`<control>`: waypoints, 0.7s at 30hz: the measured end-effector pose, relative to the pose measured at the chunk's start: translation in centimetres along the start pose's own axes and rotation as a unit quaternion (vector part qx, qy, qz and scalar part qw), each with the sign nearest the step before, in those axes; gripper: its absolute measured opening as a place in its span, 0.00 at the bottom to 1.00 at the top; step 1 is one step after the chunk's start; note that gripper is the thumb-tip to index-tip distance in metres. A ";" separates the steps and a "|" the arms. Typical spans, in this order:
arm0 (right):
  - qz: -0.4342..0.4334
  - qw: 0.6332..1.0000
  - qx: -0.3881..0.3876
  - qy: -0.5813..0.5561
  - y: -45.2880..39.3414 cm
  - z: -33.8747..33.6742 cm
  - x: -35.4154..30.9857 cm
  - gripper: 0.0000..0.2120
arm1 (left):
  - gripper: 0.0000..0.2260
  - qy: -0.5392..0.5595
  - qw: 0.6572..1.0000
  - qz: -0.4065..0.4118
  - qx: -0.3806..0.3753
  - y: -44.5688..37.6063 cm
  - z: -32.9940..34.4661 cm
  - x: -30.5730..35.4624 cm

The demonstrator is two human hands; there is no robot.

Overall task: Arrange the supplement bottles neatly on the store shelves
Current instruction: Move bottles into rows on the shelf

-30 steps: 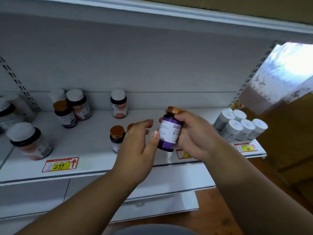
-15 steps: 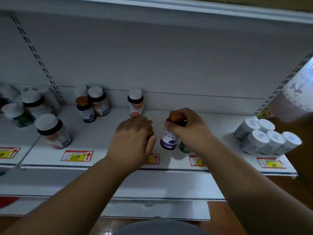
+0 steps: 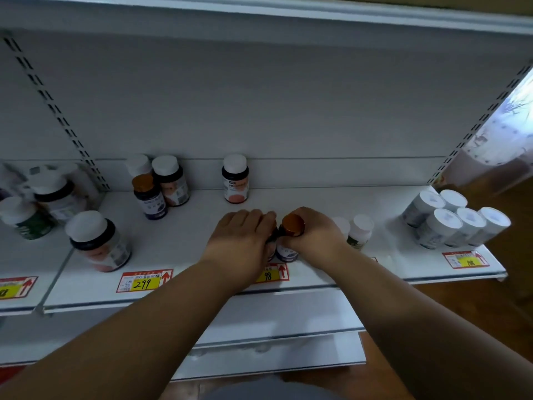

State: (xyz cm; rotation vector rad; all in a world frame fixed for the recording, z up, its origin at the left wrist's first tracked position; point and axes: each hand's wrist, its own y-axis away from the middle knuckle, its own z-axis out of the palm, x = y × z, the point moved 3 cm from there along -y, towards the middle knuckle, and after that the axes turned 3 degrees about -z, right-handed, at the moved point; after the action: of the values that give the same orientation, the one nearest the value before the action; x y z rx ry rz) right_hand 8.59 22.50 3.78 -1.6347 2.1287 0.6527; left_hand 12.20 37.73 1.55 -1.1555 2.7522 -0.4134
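Right now the person is setting a purple bottle with a copper cap down near the front of the white shelf, just behind the red-and-yellow price tag reading 98. The right hand is curling around the bottle's side, thumb and fingers wrapping the body below the cap, most likely so the bottle is landing upright with its label facing out. The left hand is lying palm down, fingers bent over a second dark bottle touching the purple one on the left; how firmly it is gripping cannot be told, since the hand is hiding nearly all of that bottle. Steadying one while placing the other is probably keeping the pair tight together above their tag.

Just right of that tag, two white-capped bottles are standing half hidden behind the right wrist. Far to the right, a cluster of white bottles is leaning in a tight block. Behind the tag, against the back panel, a lone bottle with a pink label is standing apart. Left of the tag, a copper-capped dark bottle is standing in front of two white-capped ones, and a large white-capped jar is sitting tilted above the tag reading 299. All bottles are capped, so their contents are not showing; these scattered ones are, I judge, awaiting grouping.
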 end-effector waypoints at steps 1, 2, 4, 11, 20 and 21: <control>0.000 1.000 0.006 -0.003 0.0 0.1 0.1 0.16 | 0.23 0.000 1.000 0.004 -0.001 0.0 0.1 -0.1; -0.001 1.000 0.013 -0.010 -0.1 0.2 0.3 0.16 | 0.22 0.000 1.000 0.006 -0.002 0.0 0.1 -0.1; -0.006 0.999 0.022 -0.023 0.0 0.3 0.3 0.16 | 0.22 0.005 1.000 0.007 -0.004 0.1 0.2 -0.1; -0.007 0.999 0.031 -0.038 0.3 0.6 0.4 0.25 | 0.22 0.028 1.000 0.004 0.003 0.1 0.2 -0.2; -0.102 0.989 0.084 -0.073 -5.1 -3.3 -3.9 0.17 | 0.22 0.174 0.973 -0.127 0.082 0.4 -1.8 -1.8; -0.122 0.989 0.064 -0.045 -6.8 -3.0 -4.9 0.19 | 0.22 0.193 0.966 -0.145 0.091 0.4 -1.9 -2.3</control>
State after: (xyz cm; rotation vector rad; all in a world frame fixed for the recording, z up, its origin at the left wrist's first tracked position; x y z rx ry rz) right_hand 16.35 23.21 8.13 -1.7228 1.8302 0.4920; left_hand 13.12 40.00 3.32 -1.5765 2.7686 -1.0030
